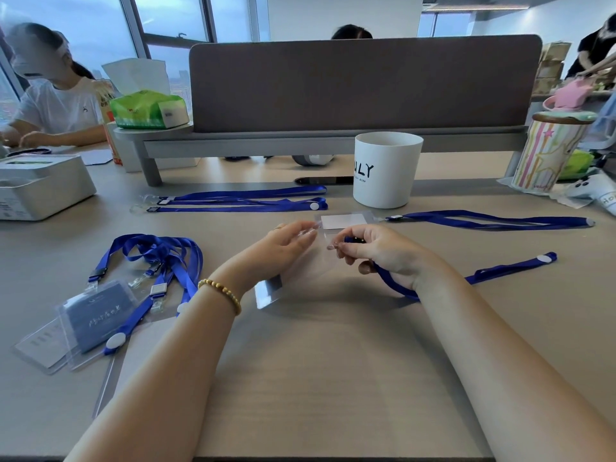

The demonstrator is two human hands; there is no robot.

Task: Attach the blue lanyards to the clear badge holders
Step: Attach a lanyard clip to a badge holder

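At the centre of the frame, the left hand (pixel 293 240) is steadying a clear badge holder (pixel 301 265) above the counter (pixel 333 361), its fingers lying nearly straight along the holder's top edge. The right hand (pixel 373 251) is pinching the clip (pixel 354 240) of a blue lanyard (pixel 500 270), whose strap is trailing toward the right of the frame. Bringing the clip squarely to the holder's slot looks best, with the left fingers keeping the thin plastic flat.
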